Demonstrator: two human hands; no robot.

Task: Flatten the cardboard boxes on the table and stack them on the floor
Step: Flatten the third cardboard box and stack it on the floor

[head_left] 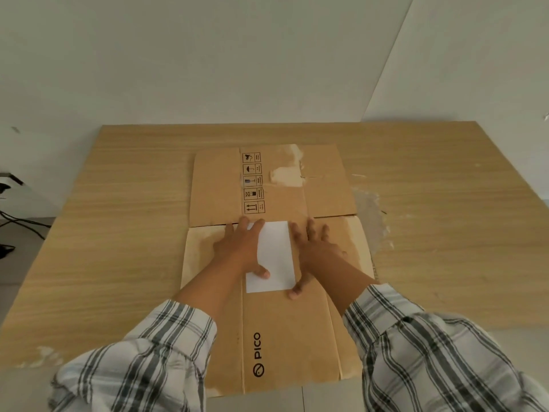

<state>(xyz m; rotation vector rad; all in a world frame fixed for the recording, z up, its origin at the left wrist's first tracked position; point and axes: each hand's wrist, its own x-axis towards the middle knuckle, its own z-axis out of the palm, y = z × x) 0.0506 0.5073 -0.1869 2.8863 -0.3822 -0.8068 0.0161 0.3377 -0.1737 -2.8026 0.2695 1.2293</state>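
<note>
A brown cardboard box (pixel 273 185) lies flat on the wooden table (pixel 118 221), its flaps spread out and its near end hanging over the table's front edge. It carries a PICO logo near me, handling symbols farther away and a white label (pixel 277 257) in the middle. My left hand (pixel 242 248) rests palm down on the label's left side, fingers spread. My right hand (pixel 316 252) presses flat on the cardboard just right of the label, thumb at its lower corner. Neither hand grips anything.
The table reaches to a white wall at the back. Torn tape residue (pixel 370 212) marks the tabletop right of the box. Dark cables (pixel 17 224) lie on the floor at the far left. Pale floor shows below the table's front edge.
</note>
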